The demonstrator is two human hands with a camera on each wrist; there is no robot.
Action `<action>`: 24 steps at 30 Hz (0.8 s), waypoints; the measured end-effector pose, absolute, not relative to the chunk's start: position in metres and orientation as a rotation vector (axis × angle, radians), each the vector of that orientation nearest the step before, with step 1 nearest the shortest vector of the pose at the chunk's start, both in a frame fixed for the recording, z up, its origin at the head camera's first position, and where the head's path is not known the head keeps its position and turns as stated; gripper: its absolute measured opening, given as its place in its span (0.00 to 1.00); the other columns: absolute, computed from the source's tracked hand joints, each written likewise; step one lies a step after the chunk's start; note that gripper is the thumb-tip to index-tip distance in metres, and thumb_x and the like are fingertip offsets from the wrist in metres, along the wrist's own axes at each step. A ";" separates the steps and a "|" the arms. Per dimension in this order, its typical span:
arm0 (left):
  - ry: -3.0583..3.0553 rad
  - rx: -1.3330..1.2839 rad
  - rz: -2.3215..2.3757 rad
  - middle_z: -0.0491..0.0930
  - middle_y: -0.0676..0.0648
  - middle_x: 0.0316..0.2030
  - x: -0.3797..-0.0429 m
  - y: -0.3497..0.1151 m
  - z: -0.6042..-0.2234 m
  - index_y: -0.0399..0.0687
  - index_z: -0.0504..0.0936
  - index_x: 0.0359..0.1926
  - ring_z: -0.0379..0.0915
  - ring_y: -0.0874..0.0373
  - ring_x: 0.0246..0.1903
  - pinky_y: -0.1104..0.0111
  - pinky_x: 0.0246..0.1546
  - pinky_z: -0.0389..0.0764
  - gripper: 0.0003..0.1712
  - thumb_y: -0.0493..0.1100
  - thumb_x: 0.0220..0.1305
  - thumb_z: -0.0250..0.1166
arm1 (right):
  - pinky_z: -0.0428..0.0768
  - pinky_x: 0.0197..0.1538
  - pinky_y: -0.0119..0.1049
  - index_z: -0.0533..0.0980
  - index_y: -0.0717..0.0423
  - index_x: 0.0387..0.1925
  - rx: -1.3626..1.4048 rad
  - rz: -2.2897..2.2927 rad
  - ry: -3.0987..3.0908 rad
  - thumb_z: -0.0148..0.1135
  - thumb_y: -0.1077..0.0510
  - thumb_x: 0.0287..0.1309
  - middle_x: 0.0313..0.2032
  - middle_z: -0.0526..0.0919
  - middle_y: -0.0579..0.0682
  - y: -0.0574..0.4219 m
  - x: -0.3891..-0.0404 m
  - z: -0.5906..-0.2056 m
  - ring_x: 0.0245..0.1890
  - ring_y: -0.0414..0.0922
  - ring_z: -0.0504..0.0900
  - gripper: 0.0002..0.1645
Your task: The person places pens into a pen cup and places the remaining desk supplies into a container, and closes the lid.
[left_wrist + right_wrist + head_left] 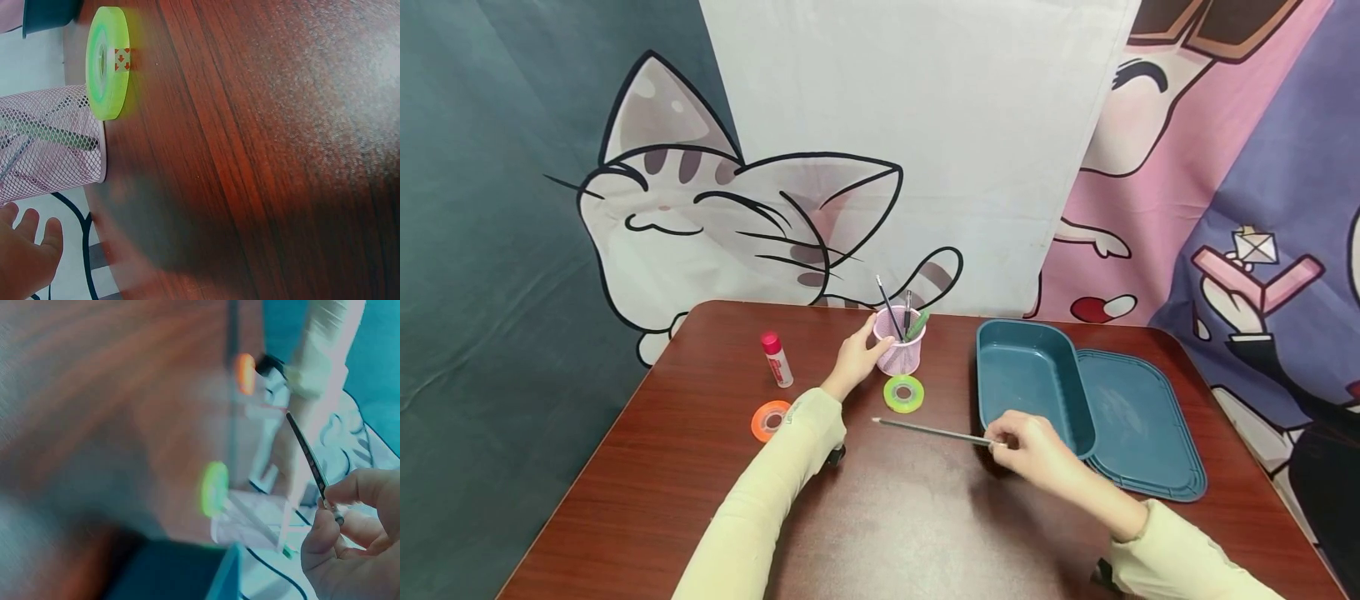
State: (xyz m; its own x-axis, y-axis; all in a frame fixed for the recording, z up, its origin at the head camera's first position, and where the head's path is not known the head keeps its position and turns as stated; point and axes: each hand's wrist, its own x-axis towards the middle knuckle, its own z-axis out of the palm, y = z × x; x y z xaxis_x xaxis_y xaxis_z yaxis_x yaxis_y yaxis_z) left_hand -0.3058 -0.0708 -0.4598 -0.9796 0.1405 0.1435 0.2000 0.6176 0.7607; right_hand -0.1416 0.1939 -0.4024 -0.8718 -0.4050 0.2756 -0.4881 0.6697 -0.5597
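My right hand (1037, 446) pinches a slim pencil (936, 431) near one end between thumb and fingers. Pencil sits nearer me than the pink mesh cup (898, 360) and to its right, long free end pointing left. I take the end grip to be for leaving most of the shaft clear.

Left hand (853, 358) at the cup's left side, fingers loose and extended, nothing clasped. Contact with the mesh: cannot tell. Placed there perhaps to steady it, since a light cup could tip.

Cup upright; a dark pencil (891, 308), a pen (907, 307) and a green item (917, 327) lean against its rim, likely because it is wide for so few.

Green tape roll (892, 401) flat, just in front of the cup. Orange roll (758, 423) left of the cup and nearer me, partly behind my sleeve; glue stick (777, 363) farther left than my hand. Right of the cup: blue tray (1030, 375), its lid (1142, 417) beyond, apparently set aside for access to the inside.
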 end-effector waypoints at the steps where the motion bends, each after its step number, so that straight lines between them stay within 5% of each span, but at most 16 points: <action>1: -2.763 -0.288 -1.311 0.62 0.43 0.62 -0.306 -0.071 -0.460 0.48 0.56 0.65 0.60 0.48 0.60 0.58 0.60 0.61 0.36 0.54 0.59 0.55 | 0.66 0.23 0.24 0.74 0.49 0.18 0.719 0.998 -2.748 0.58 0.70 0.38 0.19 0.68 0.36 0.197 -0.143 -0.398 0.21 0.29 0.64 0.12; 15: -2.766 -0.274 -1.320 0.63 0.44 0.61 -0.305 -0.070 -0.460 0.49 0.56 0.65 0.60 0.49 0.60 0.58 0.60 0.61 0.36 0.54 0.59 0.55 | 0.72 0.21 0.28 0.79 0.57 0.31 0.494 1.165 -2.718 0.60 0.63 0.51 0.23 0.78 0.49 0.228 -0.174 -0.337 0.18 0.35 0.71 0.04; 19: -2.767 -0.272 -1.313 0.63 0.43 0.61 -0.305 -0.070 -0.460 0.49 0.56 0.65 0.60 0.49 0.60 0.58 0.60 0.61 0.36 0.54 0.59 0.55 | 0.72 0.21 0.30 0.78 0.63 0.32 0.396 1.305 -2.673 0.59 0.61 0.52 0.20 0.77 0.41 0.231 -0.184 -0.324 0.16 0.37 0.72 0.08; 24: -2.770 -0.268 -1.324 0.63 0.43 0.61 -0.305 -0.070 -0.460 0.49 0.56 0.66 0.60 0.49 0.60 0.58 0.60 0.61 0.36 0.54 0.59 0.55 | 0.74 0.23 0.27 0.79 0.51 0.28 0.328 1.529 -2.536 0.59 0.62 0.51 0.17 0.77 0.36 0.234 -0.201 -0.314 0.16 0.37 0.73 0.04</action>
